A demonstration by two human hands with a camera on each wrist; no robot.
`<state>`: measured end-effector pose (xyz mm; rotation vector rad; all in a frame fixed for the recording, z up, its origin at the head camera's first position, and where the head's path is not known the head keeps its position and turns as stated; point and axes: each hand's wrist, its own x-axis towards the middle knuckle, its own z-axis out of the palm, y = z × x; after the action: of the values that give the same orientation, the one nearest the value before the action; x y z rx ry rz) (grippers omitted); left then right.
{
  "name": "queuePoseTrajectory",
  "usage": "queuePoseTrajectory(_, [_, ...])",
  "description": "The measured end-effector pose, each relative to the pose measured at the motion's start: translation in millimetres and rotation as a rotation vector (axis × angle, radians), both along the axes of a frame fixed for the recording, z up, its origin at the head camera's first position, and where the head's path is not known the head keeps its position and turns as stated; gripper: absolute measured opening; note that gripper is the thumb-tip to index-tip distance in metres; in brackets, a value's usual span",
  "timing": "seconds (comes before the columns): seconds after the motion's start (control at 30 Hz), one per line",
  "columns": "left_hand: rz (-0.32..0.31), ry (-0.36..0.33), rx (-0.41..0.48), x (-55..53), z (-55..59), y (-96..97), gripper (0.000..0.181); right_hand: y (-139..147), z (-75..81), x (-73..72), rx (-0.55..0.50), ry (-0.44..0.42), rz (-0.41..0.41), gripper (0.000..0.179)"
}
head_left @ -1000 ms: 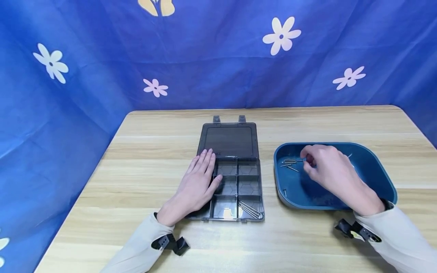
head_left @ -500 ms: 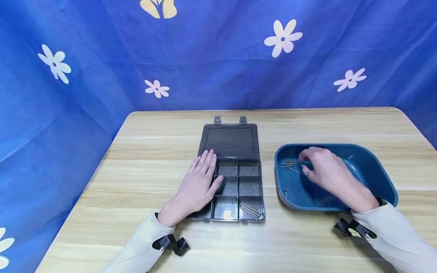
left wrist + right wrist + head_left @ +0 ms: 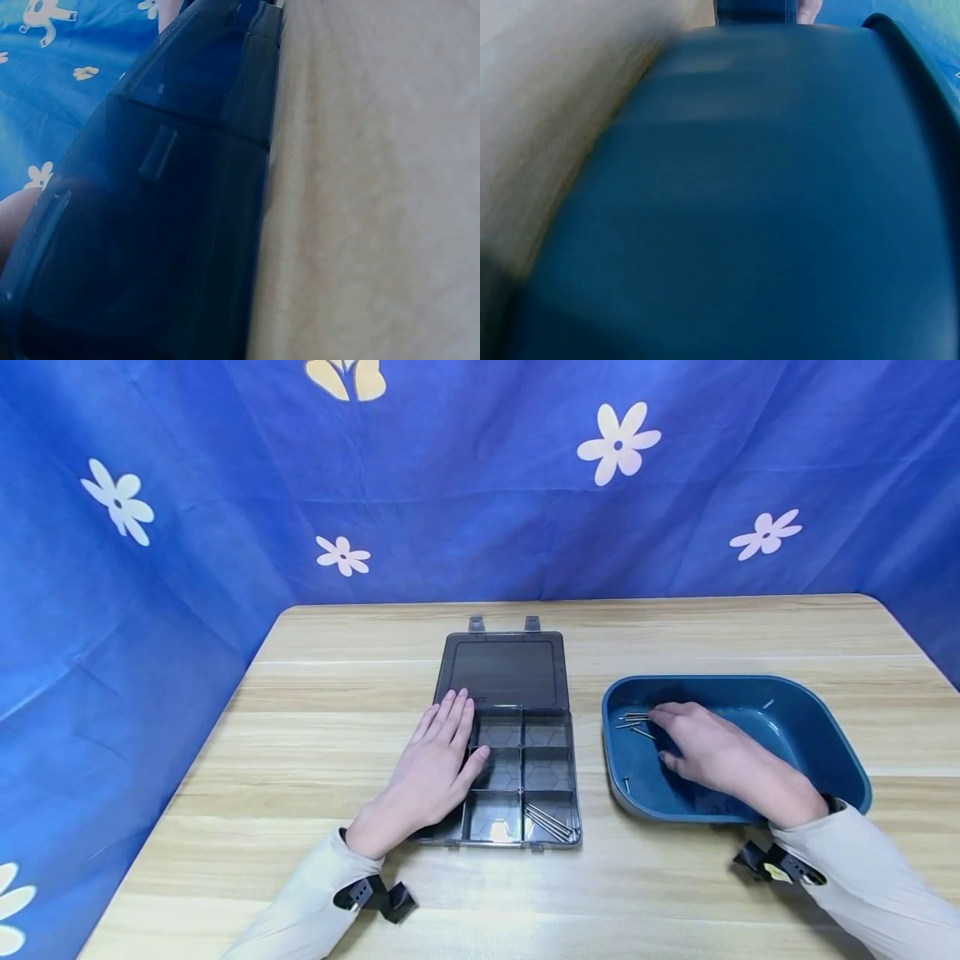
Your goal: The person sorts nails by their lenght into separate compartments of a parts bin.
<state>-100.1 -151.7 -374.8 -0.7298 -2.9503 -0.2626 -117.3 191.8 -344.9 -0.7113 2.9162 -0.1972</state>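
left hand [image 3: 427, 764]: fingers straight on box [image 3: 491, 814]; right hand [image 3: 708, 750]: fingers, thumb apart near nails [image 3: 634, 719] in bin [image 3: 675, 802]

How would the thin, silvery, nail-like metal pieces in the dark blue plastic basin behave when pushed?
The thin, silvery, nail-like metal pieces look stiff, as they lie straight. Being slender, they are probably light, and may roll or slide in the glossy dark blue plastic basin.

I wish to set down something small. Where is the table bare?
The table is bare left of the left hand, between the box and the blue tub (a narrower strip), and behind the tub up to the curtain. Crowded: the tub's left end, where nails lie by the right hand. The left hand covers part of the box.
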Motion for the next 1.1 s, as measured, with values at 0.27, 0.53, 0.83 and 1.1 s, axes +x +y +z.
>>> queuePoseTrajectory(0.27, [0.001,-0.001,0.003,0.1,-0.7,-0.4,0.065,1,-1.9,1.7,0.024,0.023,0.011,0.031])
queuePoseTrajectory(0.53, [0.002,0.007,0.005,0.9,0.2,-0.4,0.064,0,-4.3,5.6,0.027,-0.02,-0.055,0.021])
queuePoseTrajectory(0.83, [-0.003,0.007,0.009,0.4,-0.1,0.3,0.064,0,-5.3,9.4,-0.027,-0.001,-0.076,0.012])
queuePoseTrajectory(1.1, [0.004,0.001,0.014,0.0,0.1,0.3,0.064,-9,-11.2,11.0,-0.051,0.108,-0.047,0.013])
